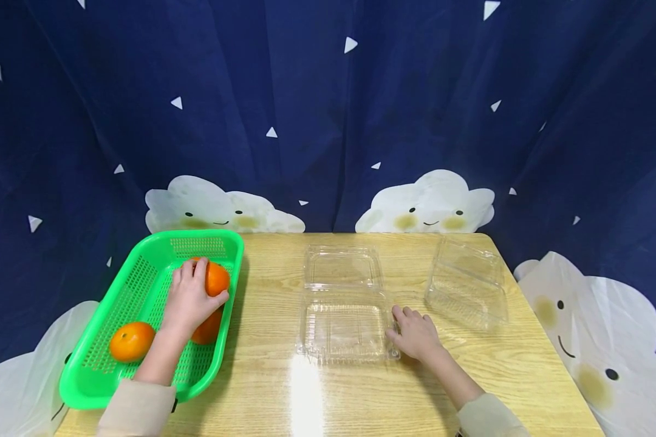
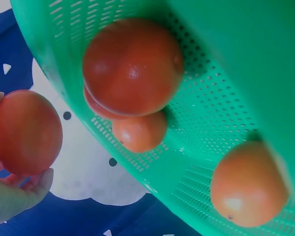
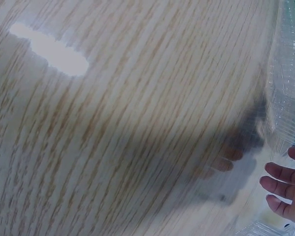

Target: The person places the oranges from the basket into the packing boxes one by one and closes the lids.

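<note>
My left hand (image 1: 188, 303) grips an orange (image 1: 217, 279) at the right side of the green basket (image 1: 71, 376). In the left wrist view, thumb and fingers curl round this orange (image 2: 27, 132), which appears apart from the others. Another orange (image 1: 208, 328) lies under the hand, and one more (image 1: 132, 342) sits toward the basket's near left. My right hand (image 1: 415, 334) is at the right edge of an unfolded clear plastic clamshell box (image 1: 339, 331), fingers loosely bent. The right wrist view shows those fingers (image 3: 280, 189) spread, holding nothing, beside the clear plastic.
A second clear plastic clamshell box (image 1: 464, 285) stands partly unfolded at the right rear of the wooden table (image 1: 268, 388). Behind the table hangs a dark blue curtain (image 1: 306, 79) with white triangles and cloud faces. A bright glare strip crosses the tabletop at the front.
</note>
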A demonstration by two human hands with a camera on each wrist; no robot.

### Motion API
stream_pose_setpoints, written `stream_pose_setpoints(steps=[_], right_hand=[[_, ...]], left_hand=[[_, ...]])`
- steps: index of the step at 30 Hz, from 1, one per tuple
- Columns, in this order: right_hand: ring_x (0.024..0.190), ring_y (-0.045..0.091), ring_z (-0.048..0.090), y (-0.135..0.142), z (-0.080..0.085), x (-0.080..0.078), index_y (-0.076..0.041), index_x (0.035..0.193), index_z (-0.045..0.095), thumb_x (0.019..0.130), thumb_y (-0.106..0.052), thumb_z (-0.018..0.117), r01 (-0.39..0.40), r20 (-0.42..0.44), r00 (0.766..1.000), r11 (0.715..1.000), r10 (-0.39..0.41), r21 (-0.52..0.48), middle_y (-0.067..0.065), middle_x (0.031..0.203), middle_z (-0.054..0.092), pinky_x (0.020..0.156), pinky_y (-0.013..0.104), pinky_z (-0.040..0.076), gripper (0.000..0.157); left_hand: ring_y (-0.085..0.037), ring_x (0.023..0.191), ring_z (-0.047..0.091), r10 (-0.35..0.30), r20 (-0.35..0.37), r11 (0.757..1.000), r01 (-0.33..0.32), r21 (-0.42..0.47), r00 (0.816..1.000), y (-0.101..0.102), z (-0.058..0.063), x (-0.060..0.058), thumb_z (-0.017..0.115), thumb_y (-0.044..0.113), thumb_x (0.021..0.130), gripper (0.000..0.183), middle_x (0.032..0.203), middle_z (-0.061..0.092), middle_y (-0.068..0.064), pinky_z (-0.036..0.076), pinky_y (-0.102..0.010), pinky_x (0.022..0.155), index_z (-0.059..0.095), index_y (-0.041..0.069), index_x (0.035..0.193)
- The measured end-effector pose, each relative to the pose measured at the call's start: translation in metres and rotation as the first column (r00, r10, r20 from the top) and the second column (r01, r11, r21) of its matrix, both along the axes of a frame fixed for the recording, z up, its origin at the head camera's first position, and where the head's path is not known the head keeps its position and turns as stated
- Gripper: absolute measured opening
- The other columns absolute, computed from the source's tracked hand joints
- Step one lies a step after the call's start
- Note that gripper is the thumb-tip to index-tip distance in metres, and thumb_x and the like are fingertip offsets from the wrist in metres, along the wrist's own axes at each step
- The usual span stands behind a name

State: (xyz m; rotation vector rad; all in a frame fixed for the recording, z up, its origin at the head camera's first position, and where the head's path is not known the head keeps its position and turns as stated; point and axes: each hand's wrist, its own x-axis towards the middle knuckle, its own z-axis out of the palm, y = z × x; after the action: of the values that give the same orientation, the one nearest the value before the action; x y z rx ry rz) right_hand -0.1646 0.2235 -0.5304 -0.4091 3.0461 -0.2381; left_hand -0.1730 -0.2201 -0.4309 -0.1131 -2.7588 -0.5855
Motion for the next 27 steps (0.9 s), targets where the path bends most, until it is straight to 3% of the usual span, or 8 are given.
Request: stream_pose_setpoints(steps=[11, 27], right_hand=[[0.076, 0.021, 0.052, -0.001, 0.001, -0.001, -0.011, 0.109, 0.052, 0.084, -0.036, 0.053, 0.011, -0.006, 1.000, 1.000, -0.011, -0.006, 0.002, 0.088, 0.054, 0.068, 0.043, 0.042, 0.036], [0.081, 0.025, 0.054, -0.001, -0.001, 0.000, -0.010, 0.109, 0.052, 0.084, -0.036, 0.053, 0.016, -0.010, 1.000, 1.000, -0.016, -0.004, 0.006, 0.093, 0.057, 0.070, 0.045, 0.042, 0.036]], left_hand=[[-0.045, 0.102, 0.037, -0.028, -0.040, 1.000, 0.028, 0.000, 0.999, 0.017, -0.001, 0.002, 0.070, 0.022, 0.069, 0.065, 0.112, 0.042, -0.028, 0.043, -0.055, 0.071, 0.042, -0.005, 0.121], [-0.040, 0.101, 0.039, -0.069, -0.045, 0.997, 0.070, 0.030, 0.997, 0.049, -0.008, 0.007, 0.071, 0.026, 0.067, 0.065, 0.115, 0.043, -0.022, 0.046, -0.050, 0.071, 0.044, 0.000, 0.120]])
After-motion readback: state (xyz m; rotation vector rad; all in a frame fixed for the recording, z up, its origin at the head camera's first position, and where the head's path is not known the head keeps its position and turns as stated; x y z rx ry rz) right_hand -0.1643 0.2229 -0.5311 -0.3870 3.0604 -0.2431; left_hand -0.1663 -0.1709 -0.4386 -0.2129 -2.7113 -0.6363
